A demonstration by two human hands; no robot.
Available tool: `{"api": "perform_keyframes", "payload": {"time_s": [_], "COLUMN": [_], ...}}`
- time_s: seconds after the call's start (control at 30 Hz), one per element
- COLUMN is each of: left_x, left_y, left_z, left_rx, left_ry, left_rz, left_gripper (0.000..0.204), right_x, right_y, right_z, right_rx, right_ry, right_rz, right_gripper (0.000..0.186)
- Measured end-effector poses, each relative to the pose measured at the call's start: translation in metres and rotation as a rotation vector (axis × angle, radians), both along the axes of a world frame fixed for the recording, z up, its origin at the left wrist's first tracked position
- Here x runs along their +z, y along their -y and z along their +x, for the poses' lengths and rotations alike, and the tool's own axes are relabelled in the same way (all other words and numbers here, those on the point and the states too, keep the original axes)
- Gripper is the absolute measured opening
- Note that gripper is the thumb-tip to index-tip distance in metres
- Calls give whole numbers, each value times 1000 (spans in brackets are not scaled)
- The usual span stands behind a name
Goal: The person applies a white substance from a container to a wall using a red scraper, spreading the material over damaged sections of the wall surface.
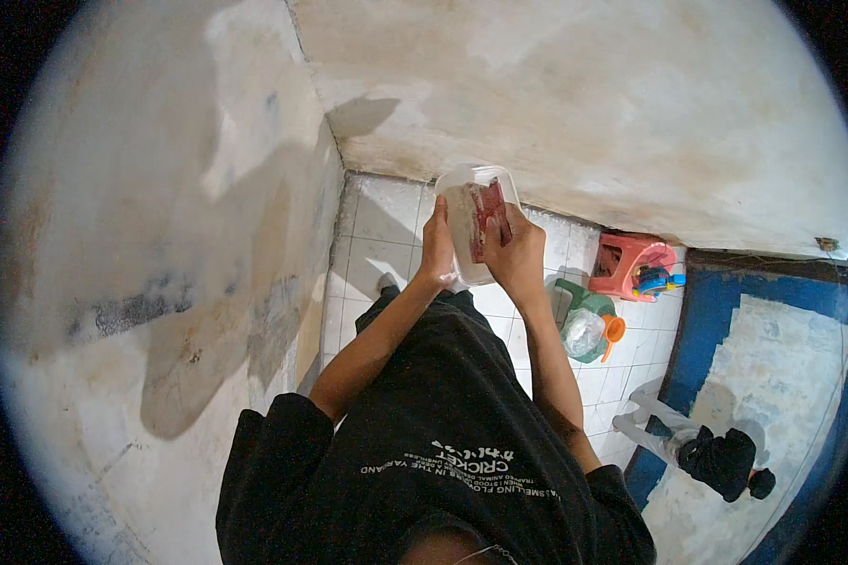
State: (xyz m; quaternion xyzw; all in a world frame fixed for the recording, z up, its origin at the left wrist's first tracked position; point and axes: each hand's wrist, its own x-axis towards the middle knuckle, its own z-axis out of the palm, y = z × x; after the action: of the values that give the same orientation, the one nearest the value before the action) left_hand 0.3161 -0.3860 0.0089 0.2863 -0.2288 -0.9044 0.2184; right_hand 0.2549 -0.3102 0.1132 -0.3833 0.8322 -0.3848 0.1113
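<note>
In front of my body, my left hand (436,243) grips the left side of a translucent plastic tub (481,275), its fingers wrapped around the wall and partly hidden beneath. Pale greyish paste (460,209) coats the inside of the tub. My right hand (516,252) pinches a flat red scraper (488,209) over the tub's right half. Whitish smears cover parts of the scraper. It lies lengthwise along the tub, and I cannot tell whether its edge touches the bottom.
Patchy plastered walls stand close at the left (283,217) and ahead (556,104). On the white tiled floor (377,254) to the right are a pink plastic stool (617,273), a green container (575,306) and an orange dipper (613,329). Another person (721,461) stands by the blue-and-white wall.
</note>
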Motion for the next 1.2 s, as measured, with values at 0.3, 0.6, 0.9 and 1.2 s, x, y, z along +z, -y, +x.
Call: {"api": "perform_keyframes", "payload": {"time_s": [0.3,0.6,0.9,1.2], "left_x": [11,5,-10,5], "left_y": [0,1,3,1], "left_z": [-1,0,6,5], "left_rx": [8,28,-19,37], "left_ry": [-34,-44,-80,-78], "left_rz": [31,120,50,81], "left_gripper": [61,60,60,58], "right_x": [1,12,14,11], "right_y": [0,6,4,-2], "right_z": [-5,0,10,8], "right_rx": [0,14,28,67], "right_ry": [5,-21,71,-10], "right_rz": [-87,-75,6,9], "right_gripper": [10,8,10,11]}}
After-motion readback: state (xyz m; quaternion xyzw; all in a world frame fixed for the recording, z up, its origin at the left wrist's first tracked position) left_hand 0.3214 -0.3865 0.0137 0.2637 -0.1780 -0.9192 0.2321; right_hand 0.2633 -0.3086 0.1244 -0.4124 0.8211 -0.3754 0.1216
